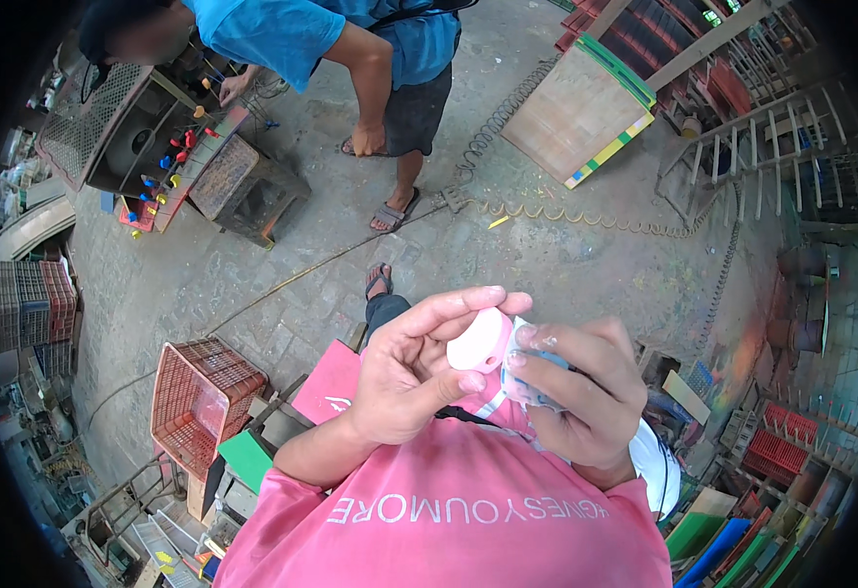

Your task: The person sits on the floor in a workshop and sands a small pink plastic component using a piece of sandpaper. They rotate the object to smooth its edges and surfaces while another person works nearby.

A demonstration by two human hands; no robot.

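In front of my chest, my left hand (400, 377) grips a small rounded piece (480, 340) between thumb and fingers. Its face is white, its side is pink, and a small dark hole shows in that side. My right hand (586, 387) pinches a folded white and light-blue sheet (535, 382) with dark marks; whether it is paper or cloth I cannot tell. The sheet lies against the right side of the piece. Pale specks sit on my right fingertips, and the piece's underside is hidden.
Ahead on the left, a person in a blue shirt (292, 39) leans over a bench holding several small coloured parts (179, 147). A red plastic crate (203, 402) stands at my left. Coiled hoses (586, 218) cross the floor. A stack of boards (576, 118) and metal racks (782, 147) stand right.
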